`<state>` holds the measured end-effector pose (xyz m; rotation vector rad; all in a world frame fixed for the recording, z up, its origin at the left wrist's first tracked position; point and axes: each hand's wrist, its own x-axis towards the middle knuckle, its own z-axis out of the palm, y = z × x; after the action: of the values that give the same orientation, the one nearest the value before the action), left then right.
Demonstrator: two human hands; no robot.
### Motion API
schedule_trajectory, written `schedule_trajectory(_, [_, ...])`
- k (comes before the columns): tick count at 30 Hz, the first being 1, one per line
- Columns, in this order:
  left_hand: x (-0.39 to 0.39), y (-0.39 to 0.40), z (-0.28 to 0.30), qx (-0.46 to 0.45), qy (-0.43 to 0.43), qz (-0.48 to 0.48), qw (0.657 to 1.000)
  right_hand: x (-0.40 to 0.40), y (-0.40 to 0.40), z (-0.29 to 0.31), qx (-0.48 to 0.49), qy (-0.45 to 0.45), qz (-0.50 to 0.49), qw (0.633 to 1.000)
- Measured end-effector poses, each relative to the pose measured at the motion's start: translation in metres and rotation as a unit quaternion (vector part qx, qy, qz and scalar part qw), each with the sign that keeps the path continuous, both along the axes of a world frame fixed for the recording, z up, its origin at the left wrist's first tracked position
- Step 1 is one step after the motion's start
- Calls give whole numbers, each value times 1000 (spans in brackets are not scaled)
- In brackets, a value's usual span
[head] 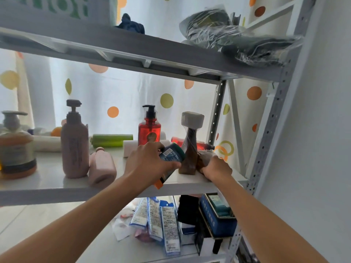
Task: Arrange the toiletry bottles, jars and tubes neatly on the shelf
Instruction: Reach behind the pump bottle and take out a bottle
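Two bare arms reach up to the middle shelf (114, 186). The left hand (146, 162) is wrapped around a dark teal tube (171, 154) with an orange cap, holding it tilted at the front edge of the shelf. The right hand (215, 168) is closed on something wrapped in clear plastic, just beside a brown bottle (190, 149) with a big white cap; what it holds is hard to see. The brown bottle stands up between the two hands. To the left, a small pink bottle (101, 168) lies on its side, touching a tall pink pump bottle (75, 145) that stands up. At the far left edge stands an orange pump bottle (16, 149). Farther back, a red pump bottle (149, 128) stands up, and a green tube (112, 140) lies flat near the dotted curtain (121, 95). Below the shelf are packets and a blue box (218, 219).
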<state>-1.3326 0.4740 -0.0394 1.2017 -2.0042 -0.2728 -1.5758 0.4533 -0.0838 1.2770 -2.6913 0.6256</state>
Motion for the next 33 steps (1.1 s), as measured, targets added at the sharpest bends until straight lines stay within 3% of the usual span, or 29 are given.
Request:
schedule_trajectory(5, [39, 11, -5, 26, 32, -14, 999, 47, 32, 11, -69, 55, 25, 996])
schedule_trajectory(16, [248, 51, -36, 76, 150, 42, 985, 306, 71, -8, -203, -30, 297, 932])
schedule_trajectory(25, [512, 98, -61, 62, 160, 260, 950, 573, 61, -14, -215, -39, 491, 844])
schedule_trajectory(33, [699, 158, -66, 28, 180, 374, 909, 785, 74, -29, -194, -58, 612, 764])
